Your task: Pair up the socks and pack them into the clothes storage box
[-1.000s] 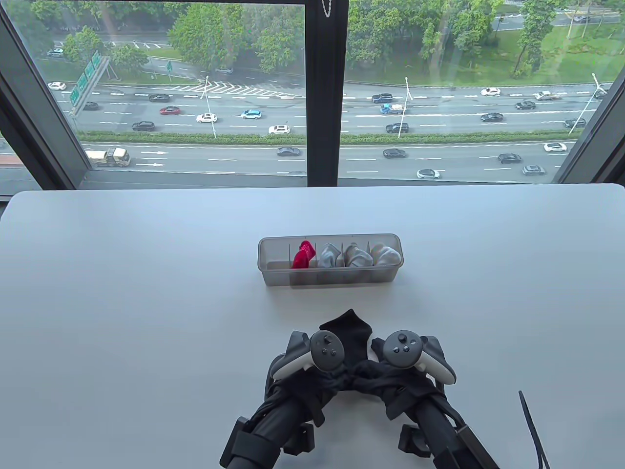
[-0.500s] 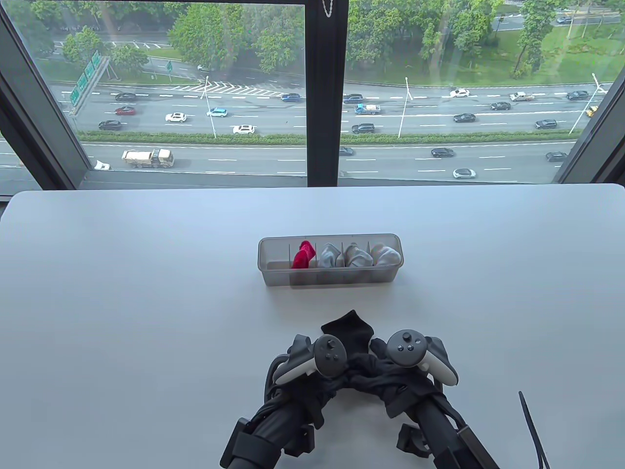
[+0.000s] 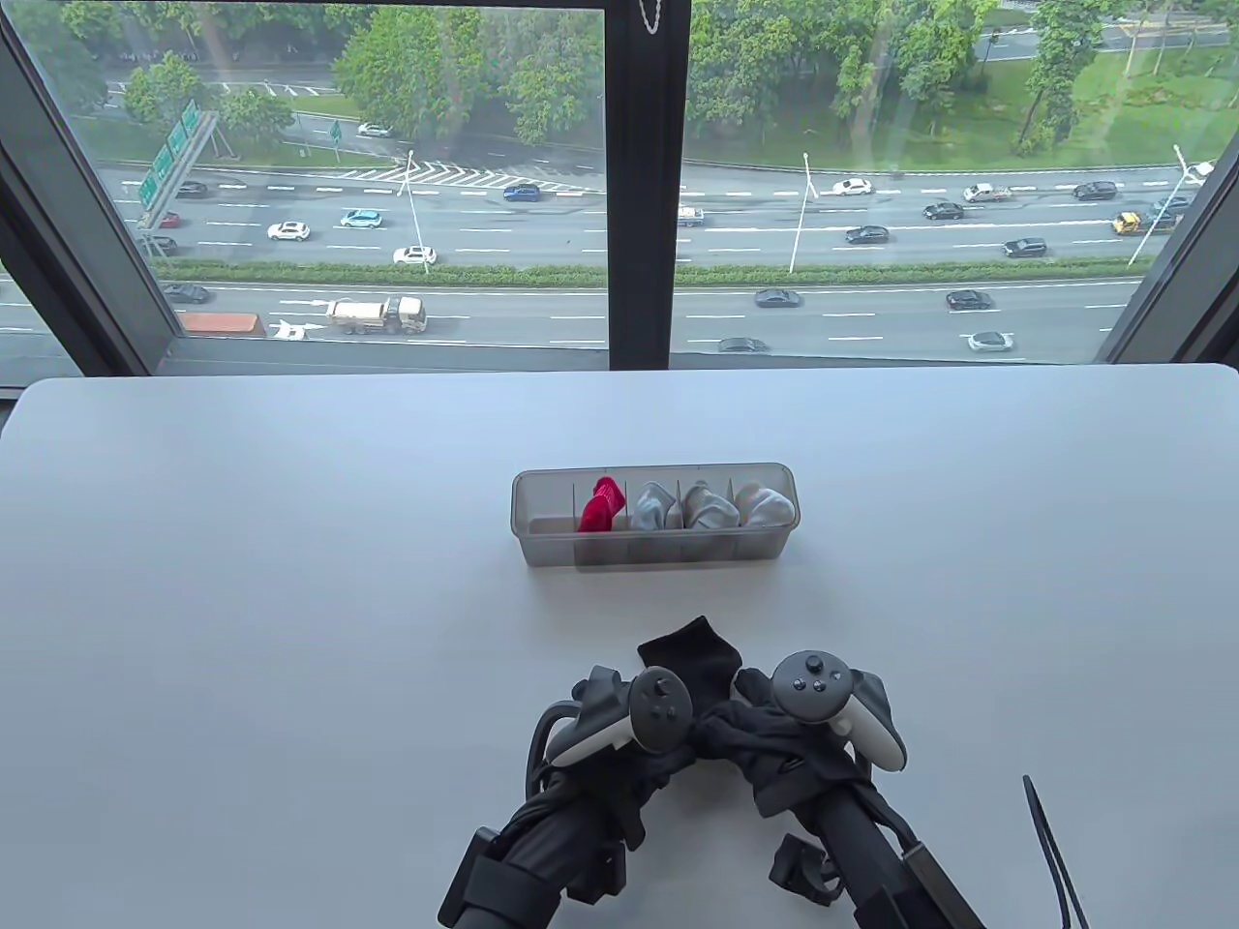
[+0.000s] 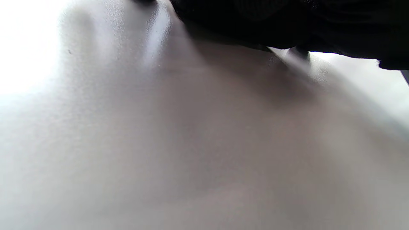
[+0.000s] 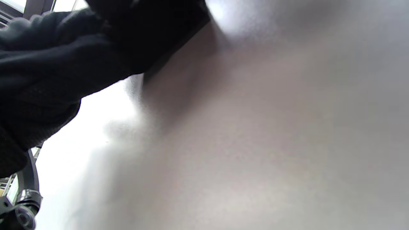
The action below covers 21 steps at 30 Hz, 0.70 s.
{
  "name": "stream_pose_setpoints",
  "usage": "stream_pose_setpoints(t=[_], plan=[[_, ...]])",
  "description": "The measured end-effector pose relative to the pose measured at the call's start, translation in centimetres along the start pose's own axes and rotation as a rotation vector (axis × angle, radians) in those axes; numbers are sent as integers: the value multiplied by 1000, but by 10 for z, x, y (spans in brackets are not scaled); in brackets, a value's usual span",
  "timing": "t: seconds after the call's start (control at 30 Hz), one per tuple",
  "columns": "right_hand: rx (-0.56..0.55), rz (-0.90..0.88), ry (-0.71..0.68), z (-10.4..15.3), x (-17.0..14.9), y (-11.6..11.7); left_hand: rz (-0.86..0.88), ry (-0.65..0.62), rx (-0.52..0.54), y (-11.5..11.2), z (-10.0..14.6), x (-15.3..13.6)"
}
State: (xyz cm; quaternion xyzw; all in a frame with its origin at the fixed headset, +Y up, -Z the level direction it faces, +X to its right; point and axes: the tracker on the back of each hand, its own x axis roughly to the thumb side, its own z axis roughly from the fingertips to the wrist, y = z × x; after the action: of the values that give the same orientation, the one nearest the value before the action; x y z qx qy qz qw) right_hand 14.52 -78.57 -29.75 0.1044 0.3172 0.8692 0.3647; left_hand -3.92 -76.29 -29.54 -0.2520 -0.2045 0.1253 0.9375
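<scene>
Black knit socks (image 3: 689, 660) are bunched between left hand (image 3: 619, 721) and right hand (image 3: 823, 711) near the clear plastic divided box (image 3: 654, 515), presumably for pairing; finger positions cannot be told.

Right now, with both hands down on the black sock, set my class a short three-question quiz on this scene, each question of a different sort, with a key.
1. True or false: the red socks sit in the leftmost compartment of the clothes storage box.
2. Multiple choice: the black sock lies (A) inside the box, (B) on the table in front of the box, (C) behind the box.
3. Fill in: to the right of the red socks, ___ compartments hold pale grey and white socks.

Key: 1 false, the leftmost compartment is empty; 2 B, between the left hand and right hand; 3 three.
</scene>
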Motion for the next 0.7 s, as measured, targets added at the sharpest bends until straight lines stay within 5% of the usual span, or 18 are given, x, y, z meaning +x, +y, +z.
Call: stream_pose_setpoints(t=[0.23, 0.7], plan=[[-55, 96, 10, 0, 1, 1, 17, -5, -13, 1, -1, 0], [-9, -38, -27, 0, -1, -1, -40, 17, 32, 1, -1, 1]])
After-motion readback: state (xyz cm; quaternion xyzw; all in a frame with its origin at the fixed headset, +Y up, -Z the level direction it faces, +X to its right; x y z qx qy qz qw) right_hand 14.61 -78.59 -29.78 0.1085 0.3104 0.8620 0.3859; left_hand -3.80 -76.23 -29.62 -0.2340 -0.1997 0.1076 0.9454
